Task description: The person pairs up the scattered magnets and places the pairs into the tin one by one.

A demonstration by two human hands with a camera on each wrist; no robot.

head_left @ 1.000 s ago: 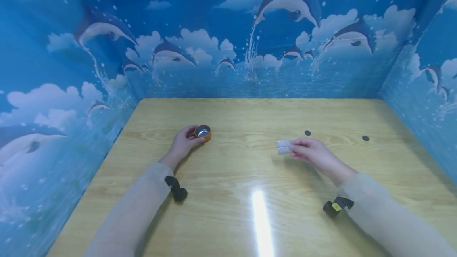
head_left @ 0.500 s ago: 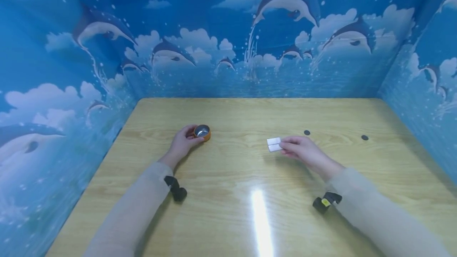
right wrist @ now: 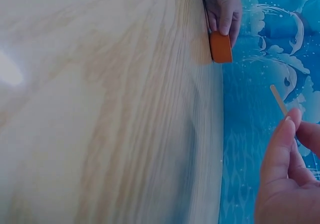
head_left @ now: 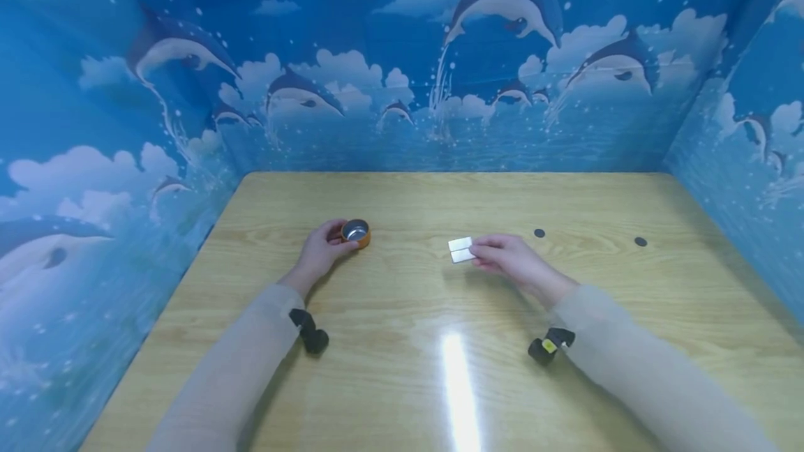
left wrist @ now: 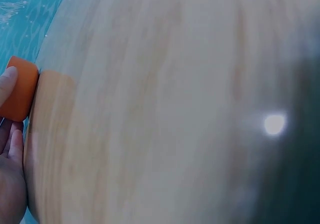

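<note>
My left hand holds a small orange cup with a shiny metal lining, thumb at the near side and fingers behind. The cup stands upright on the left part of the table, its open top facing up and nothing visible inside. In the left wrist view the thumb lies against the orange wall. My right hand pinches a thin white rectangular tile with a dark line across its middle, above the table and to the right of the cup. Edge-on in the right wrist view, the tile looks slim and tan.
Two flat dark discs, a nearer-in disc and a farther-right disc, lie on the wooden table beyond my right hand. A blue dolphin-print curtain encloses the table's back and sides. A light glares off the tabletop.
My right hand has moved left with the white tile, away from the discs and closer to the cup. My left hand and the cup have stayed in place.
</note>
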